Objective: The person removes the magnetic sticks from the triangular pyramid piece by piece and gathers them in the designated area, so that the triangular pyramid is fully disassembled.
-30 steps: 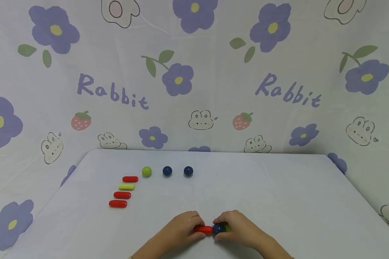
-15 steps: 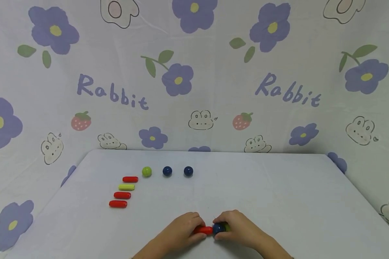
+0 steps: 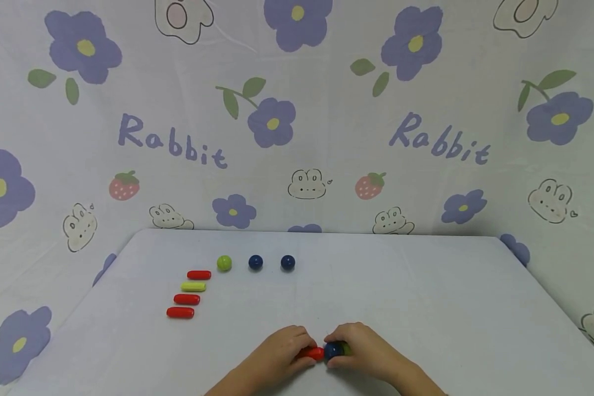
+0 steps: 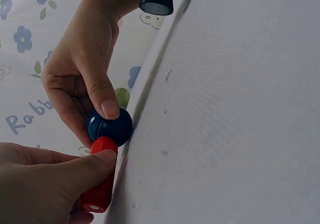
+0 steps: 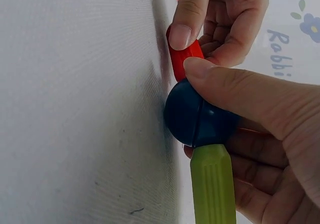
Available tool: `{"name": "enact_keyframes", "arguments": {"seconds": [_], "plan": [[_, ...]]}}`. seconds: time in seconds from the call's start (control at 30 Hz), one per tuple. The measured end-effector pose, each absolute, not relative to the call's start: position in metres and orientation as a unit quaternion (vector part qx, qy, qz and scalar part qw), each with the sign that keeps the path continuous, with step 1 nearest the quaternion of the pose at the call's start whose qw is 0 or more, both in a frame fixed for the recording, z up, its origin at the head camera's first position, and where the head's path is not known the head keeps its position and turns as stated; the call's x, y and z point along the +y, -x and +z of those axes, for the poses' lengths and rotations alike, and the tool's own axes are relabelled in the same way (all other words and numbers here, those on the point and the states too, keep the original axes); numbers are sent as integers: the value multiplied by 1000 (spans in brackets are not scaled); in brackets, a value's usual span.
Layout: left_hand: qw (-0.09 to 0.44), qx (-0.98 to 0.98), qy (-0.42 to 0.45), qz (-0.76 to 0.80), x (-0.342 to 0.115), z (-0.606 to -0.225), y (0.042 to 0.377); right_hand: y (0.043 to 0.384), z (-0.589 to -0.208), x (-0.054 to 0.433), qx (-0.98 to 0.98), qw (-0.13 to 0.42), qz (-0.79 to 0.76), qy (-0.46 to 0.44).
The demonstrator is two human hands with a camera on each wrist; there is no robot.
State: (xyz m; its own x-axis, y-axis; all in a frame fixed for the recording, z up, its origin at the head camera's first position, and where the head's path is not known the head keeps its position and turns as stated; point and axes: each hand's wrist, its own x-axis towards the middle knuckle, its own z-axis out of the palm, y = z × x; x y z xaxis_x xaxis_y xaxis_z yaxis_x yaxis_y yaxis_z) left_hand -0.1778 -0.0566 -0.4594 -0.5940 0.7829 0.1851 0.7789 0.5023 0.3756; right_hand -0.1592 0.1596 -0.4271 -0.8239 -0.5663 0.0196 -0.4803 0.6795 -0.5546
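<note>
Near the front of the table in the head view, my left hand (image 3: 282, 352) pinches a red rod (image 3: 317, 353) between thumb and fingers. The rod's inner end touches a dark blue ball (image 3: 333, 351). My right hand (image 3: 366, 351) grips that ball, thumb on one side and fingers on the other. A yellow-green rod (image 5: 213, 184) extends from the ball's opposite side under my right palm, as the right wrist view shows. In the left wrist view, the red rod (image 4: 101, 186) has a small pale spot on its free end. Whether the red rod is fastened to the ball cannot be told.
Toward the left of the white table (image 3: 425, 297), red rods (image 3: 180, 312) and a yellow rod (image 3: 193, 286) lie in a slanting column. A green ball (image 3: 224, 263) and two dark blue balls (image 3: 256, 262) form a row farther back. A patterned cloth (image 3: 326, 110) hangs behind.
My left hand has shifted slightly to the right and covers a little more of the red rod. The right hand stays nearly still on the blue ball.
</note>
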Motion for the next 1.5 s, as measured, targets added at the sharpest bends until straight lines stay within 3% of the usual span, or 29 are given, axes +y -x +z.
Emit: {"name": "enact_keyframes", "arguments": {"seconds": [0.2, 0.83, 1.03, 1.5], "plan": [[-14, 862, -460, 212, -56, -459, 178, 159, -426, 161, 909, 77, -290, 290], [60, 882, -422, 199, -62, -449, 186, 161, -425, 166, 906, 120, -302, 272], [41, 917, -356, 173, -83, -448, 195, 162, -424, 187, 925, 89, -281, 240], [27, 924, -338, 176, -115, -434, 191, 167, -425, 188, 918, 89, -301, 242]]}}
